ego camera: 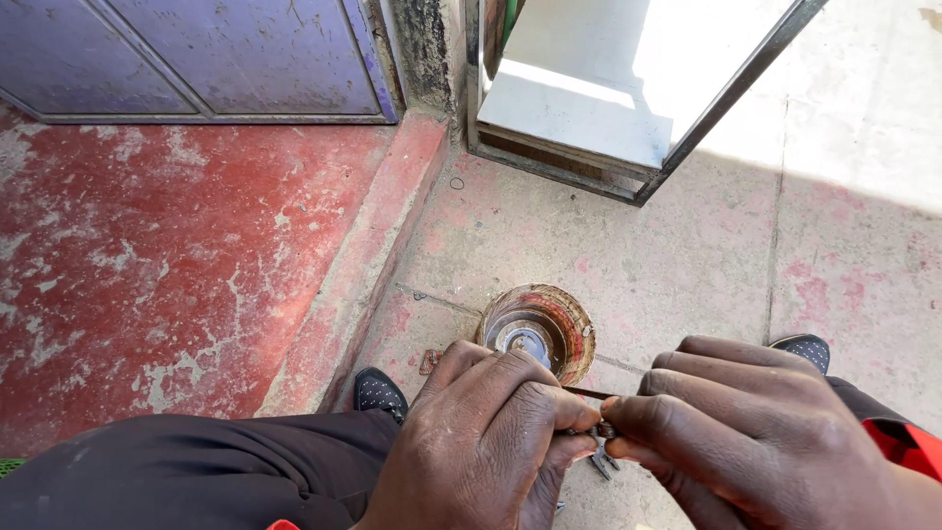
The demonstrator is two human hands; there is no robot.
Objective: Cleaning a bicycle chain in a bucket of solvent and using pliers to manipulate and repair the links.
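Observation:
My left hand [486, 437] and my right hand [736, 427] meet at the bottom of the head view, fingertips pinched together on a small dark metal part [602, 453]. Its grey tip pokes out below my fingers; the rest is hidden. A thin dark strip [589, 394] runs between my hands just above the fingertips. Right behind my left hand, a round rusty tin [538, 329] stands on the floor with small metal bits inside.
My black-trousered leg [196, 471] and two dark spotted shoes [379, 391] rest on the worn red concrete floor. A raised red step [363, 265] runs diagonally on the left below a purple door [196, 54]. A metal-framed white panel [608, 88] stands at the top.

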